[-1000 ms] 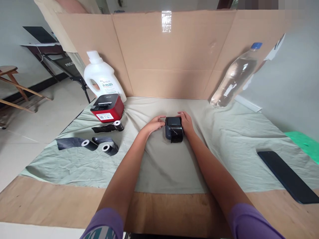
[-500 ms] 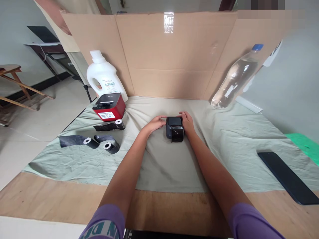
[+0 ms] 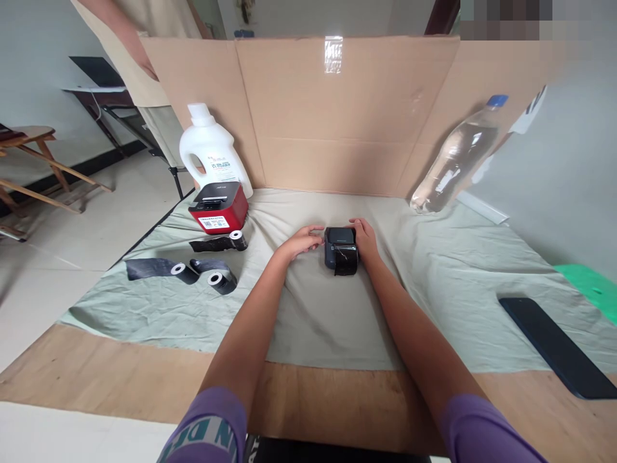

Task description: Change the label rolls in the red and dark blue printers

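Note:
A small black portable printer [image 3: 340,238] lies on the cloth, with a glossy black strip [image 3: 346,260] hanging over its front. My right hand [image 3: 365,239] is closed around the printer's right side, its fingertips at the far right corner. At the left side is my left hand [image 3: 303,242], its fingers stretched and apart. Its fingertips are close to the printer; whether they touch it I cannot tell. Farther left lie three black rolls: one [image 3: 238,241] near a red box-shaped device, another [image 3: 185,274] and a third [image 3: 222,283] nearer to me, with black strips unrolled beside them.
The red-and-black device [image 3: 220,209] stands in front of a white detergent bottle [image 3: 214,151]. At right a clear bottle [image 3: 457,157] leans against the cardboard screen [image 3: 337,109]. A dark phone [image 3: 554,344] lies at front right. A person [image 3: 144,58] stands behind the screen.
The whole view has shifted slightly to the right and down. My hands stay at the printer's two sides, with the left fingers a little more spread.

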The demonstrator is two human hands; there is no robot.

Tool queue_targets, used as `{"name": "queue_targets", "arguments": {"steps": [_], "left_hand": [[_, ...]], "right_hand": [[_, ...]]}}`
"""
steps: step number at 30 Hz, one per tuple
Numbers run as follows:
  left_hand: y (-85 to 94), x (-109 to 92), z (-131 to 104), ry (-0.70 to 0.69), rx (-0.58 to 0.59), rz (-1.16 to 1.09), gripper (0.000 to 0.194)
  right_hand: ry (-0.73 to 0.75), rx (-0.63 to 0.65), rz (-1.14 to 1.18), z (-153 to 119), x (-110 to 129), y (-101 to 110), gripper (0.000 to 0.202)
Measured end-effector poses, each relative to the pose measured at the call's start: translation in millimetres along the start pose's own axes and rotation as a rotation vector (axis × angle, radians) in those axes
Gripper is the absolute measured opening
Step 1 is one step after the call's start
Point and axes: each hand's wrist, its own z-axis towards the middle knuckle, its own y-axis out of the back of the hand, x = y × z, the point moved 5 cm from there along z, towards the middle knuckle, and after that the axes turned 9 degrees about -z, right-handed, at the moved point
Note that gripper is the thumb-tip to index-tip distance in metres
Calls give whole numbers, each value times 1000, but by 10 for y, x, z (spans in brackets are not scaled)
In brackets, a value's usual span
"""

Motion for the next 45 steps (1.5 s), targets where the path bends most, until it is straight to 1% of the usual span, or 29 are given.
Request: {"name": "queue_targets", "arguments": {"steps": [7, 17, 26, 32, 45], "left_hand": [[-22, 12, 45, 38, -41, -2, 64], [-34, 6, 80, 93, -83, 19, 55], [-64, -39, 66, 124, -85, 66, 49], [-94, -66, 50, 119, -95, 92, 46], [-73, 9, 130, 130, -104, 85, 44]], "right_hand": [[-4, 7, 6, 8, -12, -4, 39], [-2, -5, -5, 4, -17, -5, 39], [-7, -11, -20, 8, -29, -8, 41], [-5, -39, -45, -5, -26, 8, 40], [13, -57, -86, -6, -30, 20, 36]]}}
